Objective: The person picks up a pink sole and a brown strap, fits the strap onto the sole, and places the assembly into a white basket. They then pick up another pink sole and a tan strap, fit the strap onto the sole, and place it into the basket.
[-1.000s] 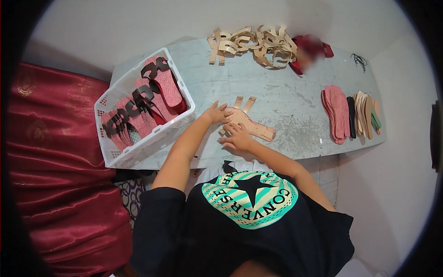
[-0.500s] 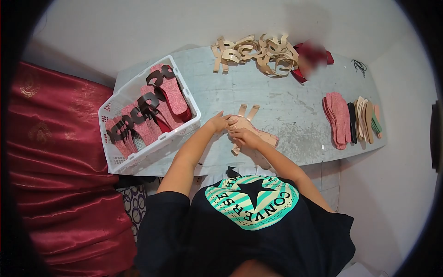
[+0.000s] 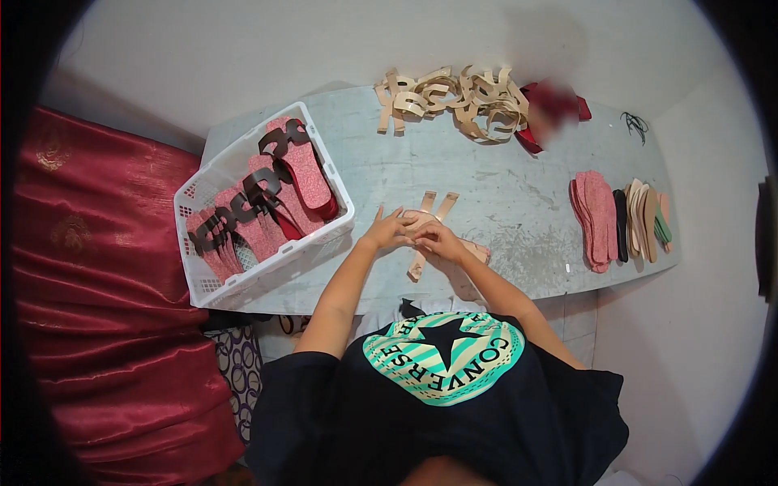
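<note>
A pinkish-beige sandal sole (image 3: 476,252) lies on the table under my hands, partly covered by them. Beige straps (image 3: 438,205) stick out from its far side, and another strap end (image 3: 416,266) from its near side. My left hand (image 3: 391,230) is at the sole's left end, with thumb and some fingers closed about its edge and other fingers raised. Bent over the sole, my right hand (image 3: 439,242) has its fingertips pinched together close to the left fingertips. Whatever is between those right fingertips is hidden.
A white plastic basket (image 3: 344,219) at left holds pink soles with dark straps. Loose beige straps (image 3: 486,105) lie at the back beside a red item (image 3: 531,139). Pink soles (image 3: 596,219) and several other soles (image 3: 640,215) stand at right. A thin black cord (image 3: 634,124) lies behind them.
My left fingers have spread and lifted somewhat from the sole. The right hand has gone from lying over the sole to a pinch near the left fingertips. The view has shifted slightly.
</note>
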Demonstrator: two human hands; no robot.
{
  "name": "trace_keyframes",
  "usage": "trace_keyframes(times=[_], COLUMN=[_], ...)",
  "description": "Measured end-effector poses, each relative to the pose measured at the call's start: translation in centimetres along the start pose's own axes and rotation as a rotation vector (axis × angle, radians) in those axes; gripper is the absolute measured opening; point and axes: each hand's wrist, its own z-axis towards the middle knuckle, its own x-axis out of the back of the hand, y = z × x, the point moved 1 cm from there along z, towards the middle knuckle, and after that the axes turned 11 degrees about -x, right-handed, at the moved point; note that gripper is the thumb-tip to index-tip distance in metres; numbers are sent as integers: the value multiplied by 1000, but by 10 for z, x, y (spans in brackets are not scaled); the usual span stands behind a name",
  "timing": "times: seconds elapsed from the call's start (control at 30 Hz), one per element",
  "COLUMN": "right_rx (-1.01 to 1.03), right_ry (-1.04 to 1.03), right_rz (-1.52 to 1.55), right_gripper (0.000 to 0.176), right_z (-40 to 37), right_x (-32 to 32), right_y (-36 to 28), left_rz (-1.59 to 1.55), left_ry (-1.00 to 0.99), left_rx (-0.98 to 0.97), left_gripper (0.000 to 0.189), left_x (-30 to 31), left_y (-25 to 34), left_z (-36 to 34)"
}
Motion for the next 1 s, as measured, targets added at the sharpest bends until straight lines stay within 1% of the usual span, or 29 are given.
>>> trace_keyframes(times=[0.03, 0.07, 0.13, 0.17, 0.2, 0.23, 0.27, 0.3, 0.33, 0.37, 0.43, 0.57, 0.67, 0.77, 0.83, 1.0], right_rx=[14, 11, 186, 182, 125, 69, 66, 51, 36, 35, 44, 65, 71, 94, 83, 78], right_ry=[60, 54, 253, 247, 278, 312, 311, 293, 276, 277, 272, 251, 229, 270, 260, 222], right_rz=[-71, -72, -514, -514, -519, -523, -521, -532, -543, -541, -488, -467, -467, -521, -439, -422], right_gripper=[19, 19, 34, 34, 42, 50, 50, 54, 59, 59, 62, 64, 65, 64, 59, 58], right_z=[-1, -1, -3, -5, -10, -13, -14, -15, -15, -16, -18, -17, -17, -19, -19, -18], right_x=[3, 5, 8, 6, 2, 0, 0, 0, 0, 1, 1, 3, 2, 1, 0, 1], right_y=[0, 0, 0, 1, 1, 0, -3, -2, -1, -1, -3, -3, -1, -3, -4, 0], left_rz=[-52, -106, -124, -136, -141, -190, -238, -239, -279, -319, -348, -400, -445, -462, -452, -441], left_ry=[29, 58, 80, 99, 99, 143, 185, 181, 238, 296, 327, 403, 435, 463, 470, 485], left_rx=[27, 55, 78, 93, 97, 129, 160, 161, 173, 186, 207, 231, 227, 205, 210, 215], left_gripper=[27, 28, 27, 27, 27, 27, 26, 26, 25, 25, 25, 25, 19, 18, 18, 17], left_x=[1, 2, 0, -1, -3, -3, -4, -3, -3, -2, -11, -19, -18, -24, -24, -25], left_y=[3, 6, 6, 6, 8, 9, 10, 14, 18, 21, 17, 14, 19, 15, 16, 19], left_z=[0, -1, -1, 0, 0, 0, 1, 0, -1, -1, 0, 2, 1, 1, 1, 1])
